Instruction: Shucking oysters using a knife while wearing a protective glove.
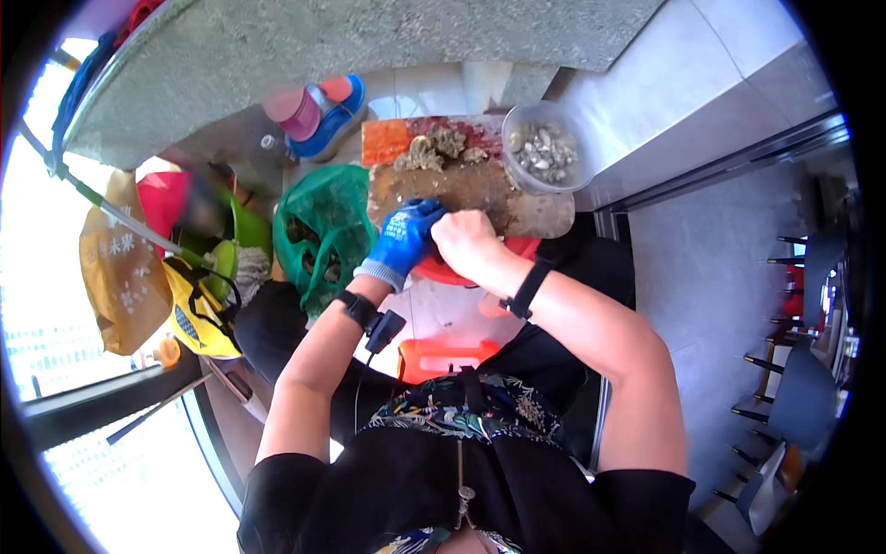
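Note:
My left hand (pixel 408 232), in a blue coated work glove, is at the near edge of a worn wooden board (pixel 540 211). Bare and curled, my right hand (pixel 465 237) touches the glove's fingertips; whatever lies between the two hands is hidden. Rough clusters of shellfish, apparently oysters (pixel 446 142), rest at the board's far side, beside an orange and red-stained surface (pixel 384 140). At the right stands a clear plastic tub (pixel 513 163) holding shucked shellfish meat in liquid (pixel 547 154). Part of a red container (pixel 443 272) shows beneath my hands.
A green mesh bag (pixel 346 201) with dark lumps sits left of the board. Beyond are a pink container (pixel 294 114) and a blue-rimmed item (pixel 336 124). A yellow bag (pixel 201 318) and a mop (pixel 249 270) stand left, a grey stone counter (pixel 387 34) ahead, chairs (pixel 799 395) far right.

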### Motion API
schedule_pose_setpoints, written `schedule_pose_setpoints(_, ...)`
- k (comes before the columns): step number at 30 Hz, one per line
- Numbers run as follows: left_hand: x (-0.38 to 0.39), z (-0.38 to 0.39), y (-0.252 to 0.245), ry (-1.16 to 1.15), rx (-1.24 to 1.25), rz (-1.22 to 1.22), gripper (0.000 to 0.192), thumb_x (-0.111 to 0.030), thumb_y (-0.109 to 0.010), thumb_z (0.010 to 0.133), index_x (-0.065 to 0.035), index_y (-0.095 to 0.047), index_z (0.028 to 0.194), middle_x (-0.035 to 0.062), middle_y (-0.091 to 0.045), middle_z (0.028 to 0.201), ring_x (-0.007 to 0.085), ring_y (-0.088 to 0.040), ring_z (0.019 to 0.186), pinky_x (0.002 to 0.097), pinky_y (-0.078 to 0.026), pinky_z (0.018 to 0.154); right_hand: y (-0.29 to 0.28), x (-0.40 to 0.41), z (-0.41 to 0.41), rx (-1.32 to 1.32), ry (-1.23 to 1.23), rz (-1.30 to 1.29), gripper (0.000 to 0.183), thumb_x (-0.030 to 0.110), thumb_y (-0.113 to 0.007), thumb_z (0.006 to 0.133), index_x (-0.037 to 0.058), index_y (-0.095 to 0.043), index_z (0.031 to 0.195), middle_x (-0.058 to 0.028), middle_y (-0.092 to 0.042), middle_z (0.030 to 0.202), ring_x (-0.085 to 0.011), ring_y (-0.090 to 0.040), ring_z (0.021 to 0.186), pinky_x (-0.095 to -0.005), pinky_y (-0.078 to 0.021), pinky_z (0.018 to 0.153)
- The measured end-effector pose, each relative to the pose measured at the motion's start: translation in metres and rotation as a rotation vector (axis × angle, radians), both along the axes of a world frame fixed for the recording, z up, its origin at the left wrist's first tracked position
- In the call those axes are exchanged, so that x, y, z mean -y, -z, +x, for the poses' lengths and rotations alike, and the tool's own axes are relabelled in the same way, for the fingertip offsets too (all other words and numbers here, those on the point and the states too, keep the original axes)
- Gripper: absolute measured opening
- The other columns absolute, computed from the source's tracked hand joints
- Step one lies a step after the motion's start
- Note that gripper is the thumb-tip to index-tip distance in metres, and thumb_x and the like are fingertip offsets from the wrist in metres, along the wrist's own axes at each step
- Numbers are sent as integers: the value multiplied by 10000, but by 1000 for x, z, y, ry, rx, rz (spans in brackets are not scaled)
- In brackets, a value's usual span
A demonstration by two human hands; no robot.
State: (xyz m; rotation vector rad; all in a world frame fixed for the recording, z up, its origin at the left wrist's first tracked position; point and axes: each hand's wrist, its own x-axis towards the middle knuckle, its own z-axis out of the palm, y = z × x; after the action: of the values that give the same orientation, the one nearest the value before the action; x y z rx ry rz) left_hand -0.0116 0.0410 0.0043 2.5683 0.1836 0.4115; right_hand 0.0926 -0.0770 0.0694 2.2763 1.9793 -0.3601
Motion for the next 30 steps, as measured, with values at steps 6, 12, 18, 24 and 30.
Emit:
schedule_pose_setpoints(6, -13, 1, 8, -82, 42, -275, 314, -84, -737, 747, -102, -712, 1060, 153, -710, 1048, 393, -664, 989, 453, -547, 841, -26, -36, -6, 74, -53, -153, 208, 157, -590, 879, 121, -794, 906, -100, -767, 927, -266, -755, 859, -388, -601, 693)
schedule_pose_setpoints(12, -13, -16, 0, -123, 158, -1264, 444, 76, -663, 878, -51, -645, 1302, 19, -646, 1306, 132, -571, 1195, 313, -482, 1027, -5, 9, 69, -196, 146, 59, 209, 158, -589, 866, 46, -756, 920, -194, -723, 830, -385, -720, 781, -467, -579, 684)
schedule_pose_setpoints(18, 2, -19, -14, -68, 269, -1491, 477, 19, -670, 898, -30, -589, 1366, 68, -630, 1338, 175, -572, 1236, 331, -433, 1099, -3, 43, 48, -544, 330, 457, 204, 125, -619, 886, 72, -746, 1037, -181, -710, 848, -368, -701, 760, -452, -553, 644)
schedule_pose_setpoints(24, 19, -11, -26, -31, 293, -1675, 481, -63, -672, 926, -30, -555, 1391, 101, -639, 1308, 202, -603, 1204, 353, -477, 1064, -12, 61, 25, -570, 306, 643, 215, 118, -633, 905, 80, -729, 1094, -128, -714, 844, -327, -691, 706, -416, -543, 605)
schedule_pose_setpoints(30, 29, -9, -32, -96, 202, -1744, 431, -93, -669, 943, -16, -575, 1357, 117, -648, 1262, 235, -639, 1140, 364, -515, 1009, -6, 66, 21, -662, 299, 673, 213, 100, -629, 906, 57, -713, 1097, -159, -709, 863, -344, -689, 721, -430, -534, 604)
